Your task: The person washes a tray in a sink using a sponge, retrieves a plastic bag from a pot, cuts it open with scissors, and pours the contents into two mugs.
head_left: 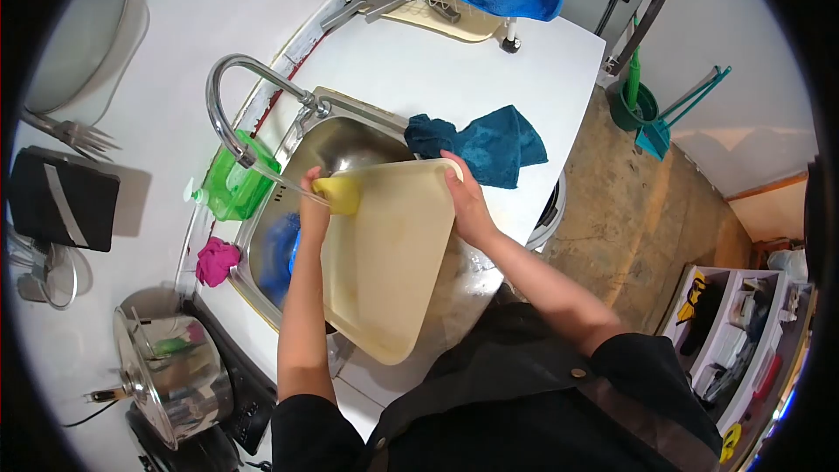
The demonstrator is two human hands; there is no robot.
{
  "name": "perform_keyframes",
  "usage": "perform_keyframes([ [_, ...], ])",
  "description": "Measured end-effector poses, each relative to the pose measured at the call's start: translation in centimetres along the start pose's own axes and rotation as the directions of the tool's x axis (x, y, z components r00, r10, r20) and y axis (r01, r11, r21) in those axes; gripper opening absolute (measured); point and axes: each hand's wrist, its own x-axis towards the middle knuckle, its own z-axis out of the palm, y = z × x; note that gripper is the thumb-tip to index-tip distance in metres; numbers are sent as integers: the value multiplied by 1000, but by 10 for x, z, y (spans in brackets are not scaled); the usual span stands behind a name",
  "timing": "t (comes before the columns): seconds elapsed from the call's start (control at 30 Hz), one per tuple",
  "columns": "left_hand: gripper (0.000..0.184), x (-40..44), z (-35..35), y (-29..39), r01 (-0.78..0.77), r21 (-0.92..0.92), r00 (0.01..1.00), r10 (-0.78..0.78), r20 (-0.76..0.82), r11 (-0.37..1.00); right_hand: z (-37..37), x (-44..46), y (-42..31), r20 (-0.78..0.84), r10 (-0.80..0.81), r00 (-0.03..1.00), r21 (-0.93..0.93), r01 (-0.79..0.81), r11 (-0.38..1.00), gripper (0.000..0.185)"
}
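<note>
I see the cream tray [389, 262] between the hands, partly over the sink [354, 147]; the left hand [314, 199] holds a yellow sponge [343, 196] against it, the right hand [470, 205] grips its corner.

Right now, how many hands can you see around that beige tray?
2: the left hand holds the yellow sponge at the beige tray; the right hand grips the tray's upper right corner. Some fingers are hidden.

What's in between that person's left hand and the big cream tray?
In the head view, what looks like a yellow sponge is there, between the left hand and the inside of the cream tray.
</note>
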Motion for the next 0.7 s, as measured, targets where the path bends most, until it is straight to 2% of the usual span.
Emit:
perform_keyframes([
  [0.03, 24, 6, -4, -16, -149, 127, 987, 141, 71, 981, 0, 0, 3, -9, -9, 1000, 17, 9, 1000, 51],
  [0.1, 25, 21, -19, -49, -454, 326, 886, 379, 267, 830, 1, 1, 10, -19, -18, 1000, 39, 18, 999, 47],
  [0.13, 27, 21, -23, -48, -467, 491, 883, 356, 306, 736, 2, 2, 12, -31, -26, 999, 47, 27, 999, 46],
  [0.2, 30, 9, -29, -51, -487, 739, 872, 307, 381, 465, 4, 4, 13, -50, -16, 999, -40, 14, 999, 44],
  [0.23, 32, 8, -36, -56, -474, 751, 880, 243, 407, 459, 3, 6, 13, -75, -16, 997, -91, 9, 996, 43],
  [0.27, 34, 4, -34, -61, -474, 755, 878, 185, 441, 452, 1, 5, 19, -63, -192, 979, -191, 177, 965, 42],
  [0.3, 34, -19, -20, -25, -50, 447, 931, -121, 345, 893, -7, 9, 37, 67, -351, 934, -327, 352, 877, 44],
  [0.33, 37, -10, -28, -69, -48, 299, 940, -59, 337, 953, -6, 8, 43, 62, -345, 937, -309, 347, 886, 46],
  [0.37, 39, -8, -37, -76, -611, 662, 782, 201, 590, 434, 0, 3, 24, -25, -161, 987, -220, 152, 964, 49],
  [0.4, 40, -2, -41, -103, -737, 568, 675, 393, 624, 365, 2, 11, 53, 28, -295, 955, -356, 285, 890, 48],
  [0.43, 45, -4, -28, -93, -575, 455, 769, 259, 585, 680, 2, 7, 32, -14, -113, 994, -249, 106, 963, 47],
  [0.47, 50, -7, -14, -81, -316, 302, 841, 118, 529, 899, -6, 5, 23, 128, -81, 988, -246, 111, 963, 52],
  [0.53, 55, -22, 22, -30, 88, 106, 870, -128, 476, 990, 6, 10, 48, 26, -302, 953, -283, 297, 912, 51],
  [0.6, 59, -28, 49, -3, -222, 338, 859, 20, 511, 914, 7, 2, 22, -48, -114, 992, -113, 109, 988, 51],
  [0.63, 52, -37, 58, 6, -359, 390, 859, 137, 493, 848, 6, 3, 26, -42, -141, 989, -156, 133, 979, 52],
  [0.7, 53, -47, 68, 35, -328, 253, 785, 113, 609, 910, 10, 9, 32, -33, -165, 986, -181, 157, 971, 52],
])
